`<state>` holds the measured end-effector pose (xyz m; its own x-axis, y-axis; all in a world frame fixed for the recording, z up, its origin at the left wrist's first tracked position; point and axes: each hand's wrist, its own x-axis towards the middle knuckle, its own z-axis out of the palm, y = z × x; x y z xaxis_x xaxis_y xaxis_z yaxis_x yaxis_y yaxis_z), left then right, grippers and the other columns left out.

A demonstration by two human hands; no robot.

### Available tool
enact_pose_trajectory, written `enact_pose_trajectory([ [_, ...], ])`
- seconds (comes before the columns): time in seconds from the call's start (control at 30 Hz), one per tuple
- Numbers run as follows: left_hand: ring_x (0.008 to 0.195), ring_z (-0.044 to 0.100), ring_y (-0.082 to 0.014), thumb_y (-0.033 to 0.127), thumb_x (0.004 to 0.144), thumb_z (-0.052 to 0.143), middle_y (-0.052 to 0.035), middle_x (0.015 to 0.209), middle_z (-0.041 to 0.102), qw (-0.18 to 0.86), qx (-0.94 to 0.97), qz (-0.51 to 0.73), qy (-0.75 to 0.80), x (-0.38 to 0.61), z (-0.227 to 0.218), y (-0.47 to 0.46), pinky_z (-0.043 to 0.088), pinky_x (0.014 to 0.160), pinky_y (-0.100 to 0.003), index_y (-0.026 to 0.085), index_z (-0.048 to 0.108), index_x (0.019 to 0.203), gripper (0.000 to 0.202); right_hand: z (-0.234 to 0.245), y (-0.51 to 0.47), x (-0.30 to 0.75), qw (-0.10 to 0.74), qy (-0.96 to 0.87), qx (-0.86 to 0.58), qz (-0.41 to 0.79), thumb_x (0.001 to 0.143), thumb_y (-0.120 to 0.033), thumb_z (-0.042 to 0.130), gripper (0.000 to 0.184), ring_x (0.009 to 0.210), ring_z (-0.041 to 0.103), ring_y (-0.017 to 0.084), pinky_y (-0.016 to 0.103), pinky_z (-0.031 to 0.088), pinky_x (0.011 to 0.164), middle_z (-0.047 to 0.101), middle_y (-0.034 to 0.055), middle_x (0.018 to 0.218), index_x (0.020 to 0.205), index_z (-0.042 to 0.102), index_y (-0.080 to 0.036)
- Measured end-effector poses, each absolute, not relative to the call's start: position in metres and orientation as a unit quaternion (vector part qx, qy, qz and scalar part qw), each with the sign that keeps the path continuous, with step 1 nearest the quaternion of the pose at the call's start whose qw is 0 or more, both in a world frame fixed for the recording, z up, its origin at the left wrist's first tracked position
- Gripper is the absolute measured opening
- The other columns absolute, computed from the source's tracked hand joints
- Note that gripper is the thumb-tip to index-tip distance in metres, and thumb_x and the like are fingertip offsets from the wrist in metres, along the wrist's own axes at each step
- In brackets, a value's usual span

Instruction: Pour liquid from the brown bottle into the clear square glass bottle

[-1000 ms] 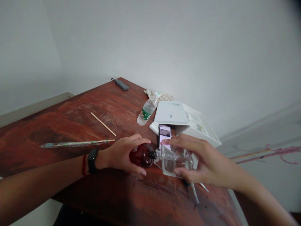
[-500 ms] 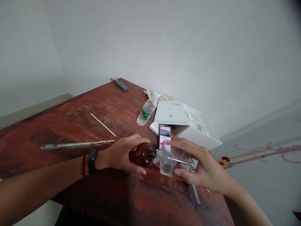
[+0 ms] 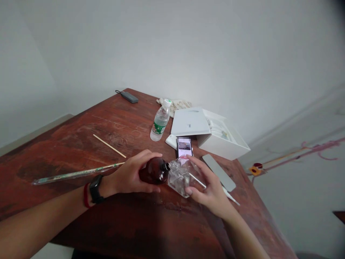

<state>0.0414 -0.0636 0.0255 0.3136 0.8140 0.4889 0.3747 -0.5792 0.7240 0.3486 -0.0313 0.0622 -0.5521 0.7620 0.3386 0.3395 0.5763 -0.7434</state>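
My left hand (image 3: pixel 136 174) is closed round a dark brown bottle (image 3: pixel 155 171), which lies tilted with its black neck towards the right. In my right hand (image 3: pixel 208 190) is a clear, square-sided bottle (image 3: pixel 179 178), gripped between thumb and fingers and tipped so that its mouth meets the brown bottle's neck. Whether liquid passes between them I cannot make out. Just behind the clear bottle lies a phone (image 3: pixel 184 146) with its screen lit, partly covered by it. Wet spots (image 3: pixel 172 207) show on the table below.
On the reddish-brown wooden table (image 3: pixel 81 144) stands a water bottle (image 3: pixel 159 124). Behind are a white open box (image 3: pixel 223 144), a cloth (image 3: pixel 179 104) and a grey power bank (image 3: pixel 129 97). Wrapped chopsticks (image 3: pixel 75 174) and a single stick (image 3: pixel 109 145) lie left, a grey flat slab (image 3: pixel 219 172) right.
Both hands and their bottles appear a little further left and higher, as the whole view has shifted. The clear bottle has turned, and the grey slab behind my right hand has come into sight.
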Motion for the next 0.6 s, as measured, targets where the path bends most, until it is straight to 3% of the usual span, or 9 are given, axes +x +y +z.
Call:
enact_pose_trajectory([
  [0.2, 0.114, 0.071, -0.0321, 0.058, 0.077, 0.096, -0.0107, 0.13, 0.069, 0.234, 0.783, 0.439, 0.373, 0.038, 0.021, -0.06, 0.059, 0.1, -0.044, 0.026, 0.058, 0.15, 0.087, 0.042, -0.041, 0.337, 0.369, -0.737, -0.339, 0.453, 0.09, -0.05, 0.087, 0.091, 0.131, 0.069, 0.036, 0.053, 0.057, 0.113, 0.068, 0.0136, 0.143, 0.166, 0.04, -0.032],
  [0.6, 0.123, 0.069, -0.0373, 0.079, 0.083, 0.081, -0.0152, 0.136, 0.068, 0.208, 0.783, 0.415, 0.414, 0.033, 0.019, -0.056, 0.057, 0.106, -0.05, 0.024, 0.058, 0.151, 0.09, 0.01, -0.051, 0.313, 0.461, -0.634, -0.253, 0.567, 0.086, -0.041, 0.092, 0.078, 0.134, 0.065, 0.03, 0.05, 0.054, 0.116, 0.058, 0.0109, 0.142, 0.147, 0.044, -0.032],
])
